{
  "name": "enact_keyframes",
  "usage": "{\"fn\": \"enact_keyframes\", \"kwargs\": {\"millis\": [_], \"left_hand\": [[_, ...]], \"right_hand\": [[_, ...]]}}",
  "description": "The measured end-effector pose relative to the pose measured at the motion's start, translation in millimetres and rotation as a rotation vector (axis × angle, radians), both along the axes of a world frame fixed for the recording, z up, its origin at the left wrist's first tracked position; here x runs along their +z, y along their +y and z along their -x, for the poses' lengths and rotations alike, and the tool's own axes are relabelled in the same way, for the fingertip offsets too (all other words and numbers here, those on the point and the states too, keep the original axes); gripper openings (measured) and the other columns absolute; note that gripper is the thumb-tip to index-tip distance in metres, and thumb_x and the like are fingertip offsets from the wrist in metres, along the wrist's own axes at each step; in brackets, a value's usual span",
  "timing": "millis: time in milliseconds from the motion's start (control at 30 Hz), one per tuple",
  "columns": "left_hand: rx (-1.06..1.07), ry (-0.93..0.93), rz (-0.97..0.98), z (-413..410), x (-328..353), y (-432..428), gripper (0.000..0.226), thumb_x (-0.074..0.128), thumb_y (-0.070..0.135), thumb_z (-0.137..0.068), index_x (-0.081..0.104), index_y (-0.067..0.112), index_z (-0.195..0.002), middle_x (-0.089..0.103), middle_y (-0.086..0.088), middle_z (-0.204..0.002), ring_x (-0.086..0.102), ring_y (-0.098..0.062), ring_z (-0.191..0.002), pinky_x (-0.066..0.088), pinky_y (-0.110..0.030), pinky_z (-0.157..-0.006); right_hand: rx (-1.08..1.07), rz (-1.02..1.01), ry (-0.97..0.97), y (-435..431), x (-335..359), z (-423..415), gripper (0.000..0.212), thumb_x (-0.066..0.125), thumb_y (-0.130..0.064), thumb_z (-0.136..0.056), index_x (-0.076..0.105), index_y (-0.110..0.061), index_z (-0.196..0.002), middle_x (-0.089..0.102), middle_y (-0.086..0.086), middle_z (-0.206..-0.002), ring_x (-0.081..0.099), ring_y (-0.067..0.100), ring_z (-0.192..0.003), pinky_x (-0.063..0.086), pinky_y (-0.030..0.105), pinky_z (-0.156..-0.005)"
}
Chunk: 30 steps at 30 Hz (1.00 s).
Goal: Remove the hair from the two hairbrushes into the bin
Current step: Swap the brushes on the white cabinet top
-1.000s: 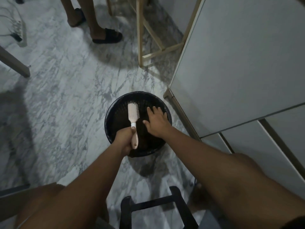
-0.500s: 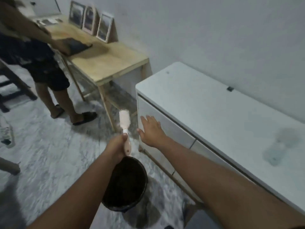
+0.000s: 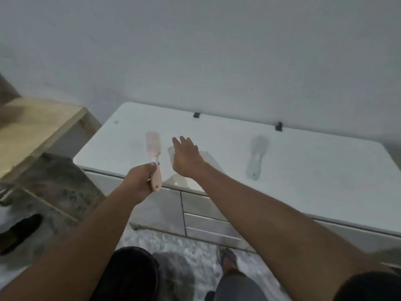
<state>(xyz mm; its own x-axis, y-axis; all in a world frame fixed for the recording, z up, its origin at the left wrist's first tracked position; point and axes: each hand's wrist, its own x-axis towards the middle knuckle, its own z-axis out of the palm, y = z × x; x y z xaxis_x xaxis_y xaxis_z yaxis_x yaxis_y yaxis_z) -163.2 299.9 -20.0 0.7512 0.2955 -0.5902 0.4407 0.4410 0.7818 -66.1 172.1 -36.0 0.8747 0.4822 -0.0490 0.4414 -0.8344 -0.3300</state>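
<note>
Two brushes: the left hand (image 3: 138, 181) gripped the pink brush (image 3: 153, 148) by its handle; the right hand (image 3: 185, 158) hovered, fingers (image 3: 184, 142) spread. A hasty reach might sweep the grey brush (image 3: 257, 157) off the cabinet (image 3: 303, 170), past the bin (image 3: 134, 252).

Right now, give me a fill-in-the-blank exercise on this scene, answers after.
The left hand grips the pink hairbrush by its ____.
The right hand, fingers straight, holds ____.
The pale grey hairbrush lies on the white drawer cabinet, to the ____ of the right hand.
The bin on the floor is ____ in colour.
Missing words: handle; nothing; right; black.
</note>
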Motion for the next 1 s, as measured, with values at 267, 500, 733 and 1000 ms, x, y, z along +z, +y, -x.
{"fn": "enact_keyframes", "kwargs": {"millis": [267, 500, 733, 1000], "left_hand": [[-0.253, 0.046, -0.086, -74.5, -11.3, -100.1, 0.019, 0.052, 0.011, -0.103, 0.059, 0.004, -0.119, 0.061, -0.006, -0.093, 0.058, -0.018, -0.079, 0.047, -0.035, -0.062], [-0.490, -0.011, -0.374, -124.2, -26.1, -164.0, 0.020, 0.057, 0.015, -0.099, 0.065, 0.001, -0.086, 0.058, -0.016, -0.082, 0.057, -0.027, -0.075, 0.050, -0.036, -0.070], [-0.574, -0.027, -0.683, -154.4, -48.6, -201.8, 0.021, 0.057, 0.017, -0.092, 0.063, 0.011, -0.073, 0.048, -0.012, -0.071, 0.047, -0.024, -0.070, 0.039, -0.030, -0.064], [-0.667, 0.006, -1.067, -155.9, -51.1, -217.3, 0.043, 0.056, 0.025, -0.096, 0.053, 0.011, -0.136, 0.059, -0.008, -0.137, 0.056, -0.029, -0.125, 0.044, -0.034, -0.096]], "right_hand": [[-0.291, 0.042, 0.007, -117.7, -8.5, -44.9, 0.064, 0.048, -0.008, -0.091, 0.025, -0.013, -0.151, 0.026, 0.014, -0.155, 0.021, 0.037, -0.146, 0.028, 0.056, -0.114], [-0.417, 0.072, 0.003, -179.8, -11.9, -70.7, 0.067, 0.046, -0.014, -0.096, 0.016, -0.015, -0.156, 0.009, 0.015, -0.164, 0.008, 0.036, -0.152, 0.023, 0.054, -0.119], [-0.474, 0.062, 0.031, -213.0, -23.7, -81.1, 0.065, 0.045, -0.011, -0.097, 0.017, -0.014, -0.155, 0.005, 0.016, -0.164, 0.003, 0.037, -0.153, 0.021, 0.054, -0.120], [-0.474, -0.004, 0.041, -226.2, -31.3, -79.1, 0.062, 0.048, -0.011, -0.095, 0.024, -0.014, -0.153, 0.010, 0.018, -0.163, 0.007, 0.037, -0.152, 0.026, 0.053, -0.118]]}}
